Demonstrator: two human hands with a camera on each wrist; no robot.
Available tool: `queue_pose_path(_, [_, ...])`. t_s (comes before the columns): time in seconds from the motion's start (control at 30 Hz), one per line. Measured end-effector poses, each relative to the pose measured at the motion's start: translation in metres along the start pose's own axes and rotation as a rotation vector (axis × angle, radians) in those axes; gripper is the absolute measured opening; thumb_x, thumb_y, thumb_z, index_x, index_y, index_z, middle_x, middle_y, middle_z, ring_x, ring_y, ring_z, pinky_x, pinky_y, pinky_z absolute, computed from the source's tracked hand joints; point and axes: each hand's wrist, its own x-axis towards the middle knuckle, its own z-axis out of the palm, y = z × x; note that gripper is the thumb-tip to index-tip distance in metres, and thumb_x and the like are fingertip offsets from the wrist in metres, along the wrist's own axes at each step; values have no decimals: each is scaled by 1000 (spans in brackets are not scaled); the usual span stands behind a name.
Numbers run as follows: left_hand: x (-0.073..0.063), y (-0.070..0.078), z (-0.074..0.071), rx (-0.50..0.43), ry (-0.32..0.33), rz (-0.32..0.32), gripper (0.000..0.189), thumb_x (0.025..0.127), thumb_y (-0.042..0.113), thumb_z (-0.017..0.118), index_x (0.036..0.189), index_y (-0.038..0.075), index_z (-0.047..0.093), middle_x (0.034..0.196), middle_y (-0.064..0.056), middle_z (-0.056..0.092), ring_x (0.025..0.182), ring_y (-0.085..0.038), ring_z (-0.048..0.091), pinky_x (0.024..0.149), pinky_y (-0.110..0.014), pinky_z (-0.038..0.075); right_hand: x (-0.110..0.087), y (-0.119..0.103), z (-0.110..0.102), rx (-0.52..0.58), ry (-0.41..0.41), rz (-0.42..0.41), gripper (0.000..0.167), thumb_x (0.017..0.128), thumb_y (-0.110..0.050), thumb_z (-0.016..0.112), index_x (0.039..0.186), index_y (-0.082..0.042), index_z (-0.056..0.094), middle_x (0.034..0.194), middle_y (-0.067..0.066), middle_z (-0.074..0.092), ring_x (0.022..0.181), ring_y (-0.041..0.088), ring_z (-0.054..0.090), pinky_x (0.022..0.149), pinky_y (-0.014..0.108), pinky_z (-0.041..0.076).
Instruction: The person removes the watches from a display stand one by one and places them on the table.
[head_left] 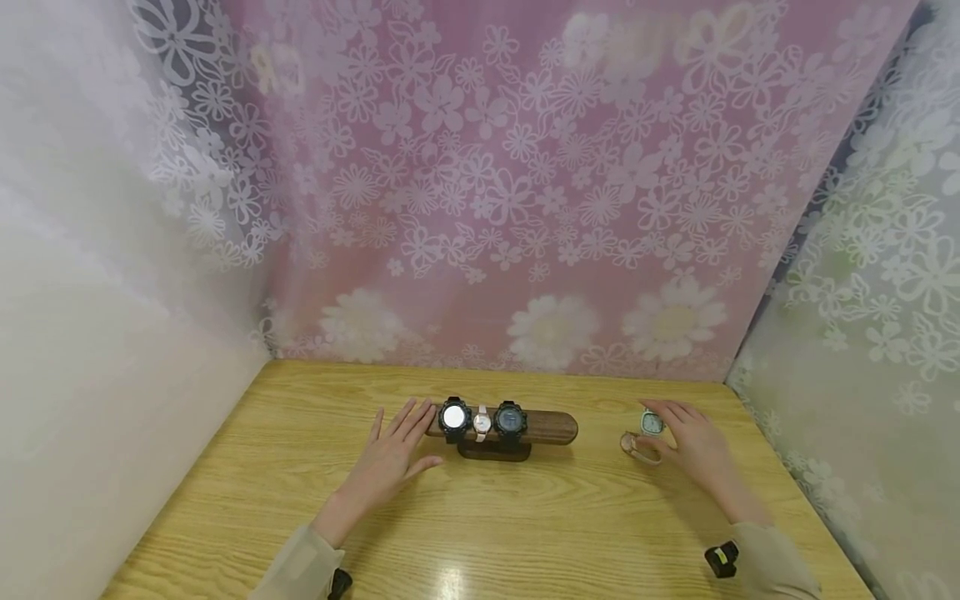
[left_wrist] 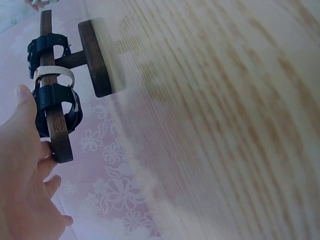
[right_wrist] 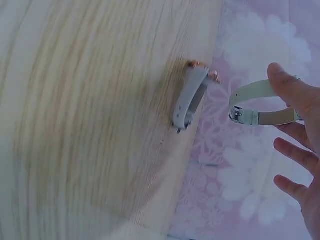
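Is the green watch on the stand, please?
No, the right grip holds the green watch off to one side, apart from the stand.

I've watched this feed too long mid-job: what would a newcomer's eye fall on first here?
Probably the dark wooden stand on the table, where two black watches flank a small pale-strapped watch and the left hand touches the stand's left end. Next, off to the right, the right hand pinches a mint-green watch close to a coppery-cased watch. Behind everything, a pink flowered backdrop fills much of the head view.
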Motion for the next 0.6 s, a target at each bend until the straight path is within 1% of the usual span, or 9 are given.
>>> queue_pose_path(0.17, [0, 1, -1, -4, 6, 2, 81, 98, 55, 56, 161, 11, 29, 166, -6, 28, 154, -31, 23, 121, -66, 9, -9, 13, -6, -11, 4, 16, 70, 75, -27, 88, 136, -7, 61, 120, 18, 69, 109, 43, 62, 90, 65, 48])
queue_pose_path(0.33, [0, 1, -2, -15, 10, -4, 81, 98, 53, 59, 160, 10, 30, 166, -6, 26, 154, -31, 22, 121, -65, 7, -16, 26, -10, -20, -12, 39, 70, 74, -25, 88, 135, -6, 61, 120, 19, 69, 109, 44, 62, 90, 65, 48])
queue_pose_path(0.5, [0, 1, -1, -8, 3, -4, 82, 98, 55, 57, 161, 11, 29, 167, -4, 24, 154, -30, 21, 122, -65, 6, -24, 40, -14, -28, -56, 69, 69, 71, -21, 89, 133, -5, 62, 117, 23, 69, 108, 48, 61, 89, 69, 44])
queue_pose_path(0.6, [0, 1, -1, -7, 3, 0, 82, 98, 56, 56, 161, 11, 29, 167, -6, 25, 154, -30, 20, 121, -65, 7, -28, 46, -15, -55, -106, 75, 66, 72, -19, 89, 131, -5, 63, 115, 24, 69, 106, 48, 61, 88, 70, 44])
